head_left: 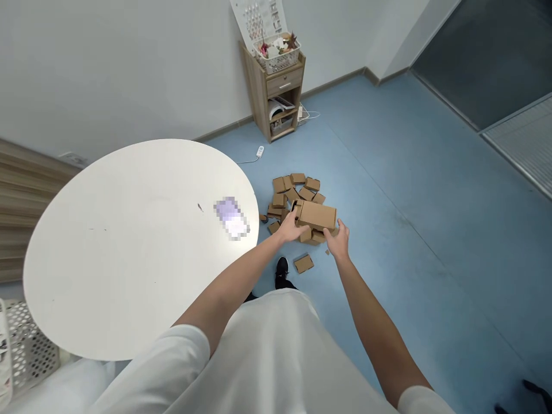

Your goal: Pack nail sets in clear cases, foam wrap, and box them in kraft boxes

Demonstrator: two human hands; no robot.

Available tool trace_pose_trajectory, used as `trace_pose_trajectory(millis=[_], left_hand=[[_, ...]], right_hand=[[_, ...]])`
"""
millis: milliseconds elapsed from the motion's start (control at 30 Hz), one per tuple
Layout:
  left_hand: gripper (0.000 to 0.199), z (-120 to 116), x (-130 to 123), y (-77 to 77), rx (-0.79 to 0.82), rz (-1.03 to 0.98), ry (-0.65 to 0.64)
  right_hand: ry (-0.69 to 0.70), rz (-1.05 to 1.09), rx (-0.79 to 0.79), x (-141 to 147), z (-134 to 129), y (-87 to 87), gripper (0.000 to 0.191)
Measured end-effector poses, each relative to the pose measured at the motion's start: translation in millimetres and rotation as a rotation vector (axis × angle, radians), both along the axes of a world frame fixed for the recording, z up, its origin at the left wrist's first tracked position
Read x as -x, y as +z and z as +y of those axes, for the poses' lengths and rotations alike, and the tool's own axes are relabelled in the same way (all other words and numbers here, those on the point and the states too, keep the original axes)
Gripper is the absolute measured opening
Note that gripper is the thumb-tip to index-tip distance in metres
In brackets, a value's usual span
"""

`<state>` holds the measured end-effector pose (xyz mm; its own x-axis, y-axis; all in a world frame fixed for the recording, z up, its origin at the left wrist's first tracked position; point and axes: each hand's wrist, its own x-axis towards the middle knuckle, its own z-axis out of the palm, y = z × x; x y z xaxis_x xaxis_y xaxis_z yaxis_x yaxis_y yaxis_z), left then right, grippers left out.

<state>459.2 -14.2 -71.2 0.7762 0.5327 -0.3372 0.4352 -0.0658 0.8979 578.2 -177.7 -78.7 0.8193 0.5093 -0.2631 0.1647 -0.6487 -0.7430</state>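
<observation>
A brown cardboard box (318, 215) is held up in front of me, above a heap of smaller cardboard boxes (279, 200) on the blue floor. My left hand (290, 227) grips its left end, the thumb along the near edge. At the near right corner, my right hand (338, 238) has its fingers and thumb around the box. One small flat box (303, 264) lies apart from the heap, nearer to my feet.
A round white table (142, 247) stands to the left, with a blurred purple and white item (232, 218) near its right edge. Against the wall is a wooden cabinet (259, 92) bearing a white basket (282, 61). A white power strip (260, 152) lies on the floor.
</observation>
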Motion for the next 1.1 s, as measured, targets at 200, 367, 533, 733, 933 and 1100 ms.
trace_pose_trajectory(millis=[200,367,533,733,933,1100], left_hand=[[0.087,-8.9,66.4,9.2,-0.014,0.021,-0.001],[0.065,-10.8,141.7,28.2,-0.033,0.022,0.079],[0.042,-15.3,240.3,49.8,-0.128,0.018,0.292],[0.038,-29.1,375.2,65.6,-0.155,0.037,0.637],[0.036,-43.2,478.0,66.7,-0.137,0.080,0.965],[0.035,-50.8,521.3,64.0,-0.129,0.073,1.202]], right_hand=[[0.004,-0.028,-0.014,47.2,1.1,3.3,0.060],[0.165,-0.056,-0.142,106.4,17.0,14.2,0.046],[0.443,0.016,-0.321,176.8,50.5,32.5,0.036],[0.688,0.205,-0.352,284.5,98.5,45.1,0.038],[0.890,0.389,-0.313,393.7,136.0,57.6,0.040],[1.125,0.510,-0.211,453.9,158.3,74.1,0.036]])
